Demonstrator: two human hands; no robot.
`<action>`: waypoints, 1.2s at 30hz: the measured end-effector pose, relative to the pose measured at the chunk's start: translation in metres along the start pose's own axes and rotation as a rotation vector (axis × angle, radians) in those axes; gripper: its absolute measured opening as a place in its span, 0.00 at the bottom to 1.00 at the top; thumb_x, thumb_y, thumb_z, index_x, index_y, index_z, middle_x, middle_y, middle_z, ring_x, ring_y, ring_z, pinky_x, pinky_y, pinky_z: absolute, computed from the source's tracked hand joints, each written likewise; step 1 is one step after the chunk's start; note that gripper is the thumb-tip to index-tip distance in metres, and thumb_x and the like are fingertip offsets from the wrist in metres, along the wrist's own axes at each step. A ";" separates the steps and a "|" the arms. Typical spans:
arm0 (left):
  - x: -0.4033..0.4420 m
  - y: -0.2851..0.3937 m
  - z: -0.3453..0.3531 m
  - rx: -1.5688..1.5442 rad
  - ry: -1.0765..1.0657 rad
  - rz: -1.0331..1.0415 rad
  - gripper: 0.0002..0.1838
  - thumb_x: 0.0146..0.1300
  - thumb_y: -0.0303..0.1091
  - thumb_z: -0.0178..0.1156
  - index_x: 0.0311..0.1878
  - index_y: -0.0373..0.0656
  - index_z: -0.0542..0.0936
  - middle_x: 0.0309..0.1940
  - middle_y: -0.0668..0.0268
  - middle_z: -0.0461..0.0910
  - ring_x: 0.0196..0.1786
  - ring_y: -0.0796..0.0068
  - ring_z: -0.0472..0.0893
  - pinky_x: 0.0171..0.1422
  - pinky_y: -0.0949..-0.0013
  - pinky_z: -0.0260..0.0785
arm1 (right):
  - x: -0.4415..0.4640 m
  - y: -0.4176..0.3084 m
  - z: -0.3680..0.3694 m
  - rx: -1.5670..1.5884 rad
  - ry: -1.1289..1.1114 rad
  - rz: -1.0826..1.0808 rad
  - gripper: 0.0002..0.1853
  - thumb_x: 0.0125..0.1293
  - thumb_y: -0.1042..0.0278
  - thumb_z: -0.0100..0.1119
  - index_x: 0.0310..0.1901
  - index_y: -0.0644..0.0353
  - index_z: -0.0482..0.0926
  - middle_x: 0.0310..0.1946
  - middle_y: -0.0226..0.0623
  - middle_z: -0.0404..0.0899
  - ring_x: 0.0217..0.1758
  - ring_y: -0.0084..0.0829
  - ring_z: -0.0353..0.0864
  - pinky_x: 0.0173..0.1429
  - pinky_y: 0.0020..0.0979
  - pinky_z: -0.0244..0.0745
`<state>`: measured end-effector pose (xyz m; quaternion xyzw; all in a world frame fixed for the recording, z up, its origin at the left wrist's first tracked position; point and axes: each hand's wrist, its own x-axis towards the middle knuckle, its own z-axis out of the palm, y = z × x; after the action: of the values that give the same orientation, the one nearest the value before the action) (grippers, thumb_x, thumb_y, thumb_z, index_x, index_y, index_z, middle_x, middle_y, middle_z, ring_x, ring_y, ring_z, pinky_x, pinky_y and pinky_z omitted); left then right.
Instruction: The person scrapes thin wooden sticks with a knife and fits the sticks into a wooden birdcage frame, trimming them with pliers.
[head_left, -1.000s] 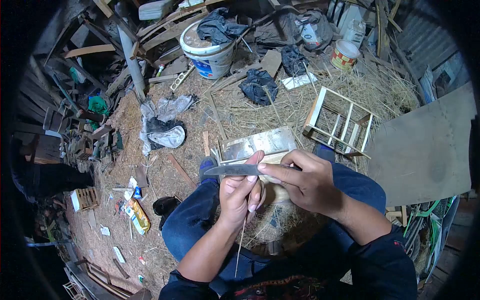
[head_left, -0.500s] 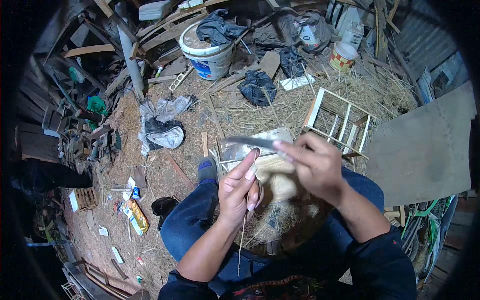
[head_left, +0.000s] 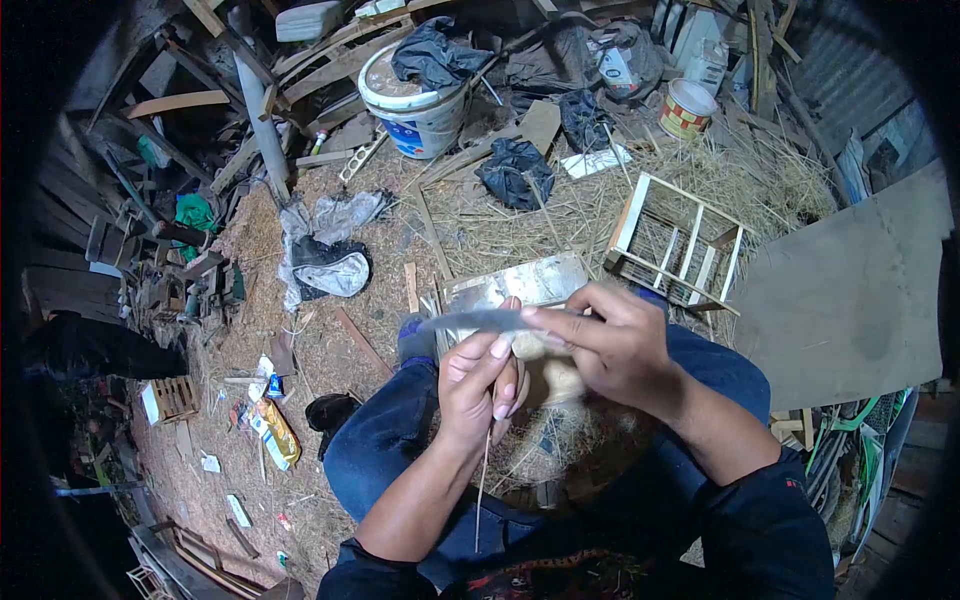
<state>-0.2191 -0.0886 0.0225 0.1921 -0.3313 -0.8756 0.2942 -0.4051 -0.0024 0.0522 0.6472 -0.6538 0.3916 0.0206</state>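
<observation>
My right hand [head_left: 622,345] is closed around a knife, its index finger stretched along the back toward the blade. The grey blade [head_left: 472,321], slightly blurred, points left and lies across the fingertips of my left hand [head_left: 475,385]. That hand pinches a thin wooden stick [head_left: 482,490], whose lower end hangs down toward my lap. The stick's upper end is hidden behind the fingers and blade. Below my hands, between my knees, is a pale, rounded wooden piece [head_left: 560,380], partly blurred.
A whitish board [head_left: 530,280] lies just beyond my hands. To its right stands a slatted wooden frame [head_left: 625,228], with a large grey panel [head_left: 840,300] further right. A white bucket [head_left: 425,125] and black plastic bag [head_left: 515,175] are ahead. Wrappers [head_left: 275,435] litter the left floor.
My right hand and the knife have moved slightly down and left, bringing the blade from above the left fingertips onto them. My left hand stays nearly in place, holding the stick.
</observation>
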 end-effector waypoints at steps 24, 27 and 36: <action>-0.006 -0.002 0.003 0.024 0.080 0.013 0.21 0.81 0.30 0.54 0.71 0.31 0.75 0.17 0.69 0.74 0.14 0.84 0.65 0.22 0.76 0.62 | 0.005 0.001 -0.010 0.072 0.117 -0.013 0.21 0.60 0.74 0.69 0.53 0.42 0.92 0.26 0.30 0.80 0.26 0.29 0.82 0.29 0.34 0.75; -0.002 0.003 0.007 0.071 0.047 -0.006 0.24 0.82 0.31 0.51 0.76 0.31 0.69 0.17 0.71 0.71 0.13 0.84 0.63 0.19 0.77 0.60 | 0.000 -0.007 -0.003 0.131 0.038 -0.026 0.23 0.58 0.76 0.68 0.55 0.41 0.92 0.28 0.30 0.80 0.28 0.31 0.83 0.32 0.33 0.78; -0.002 0.008 0.006 0.010 0.027 -0.055 0.23 0.84 0.32 0.49 0.76 0.32 0.70 0.16 0.72 0.69 0.12 0.84 0.62 0.20 0.76 0.60 | 0.000 0.000 0.004 0.078 0.018 -0.018 0.22 0.58 0.75 0.68 0.53 0.40 0.92 0.28 0.31 0.79 0.29 0.31 0.83 0.32 0.33 0.78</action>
<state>-0.2183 -0.0890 0.0326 0.2144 -0.3261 -0.8791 0.2737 -0.4034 -0.0044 0.0494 0.6499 -0.6317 0.4225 0.0048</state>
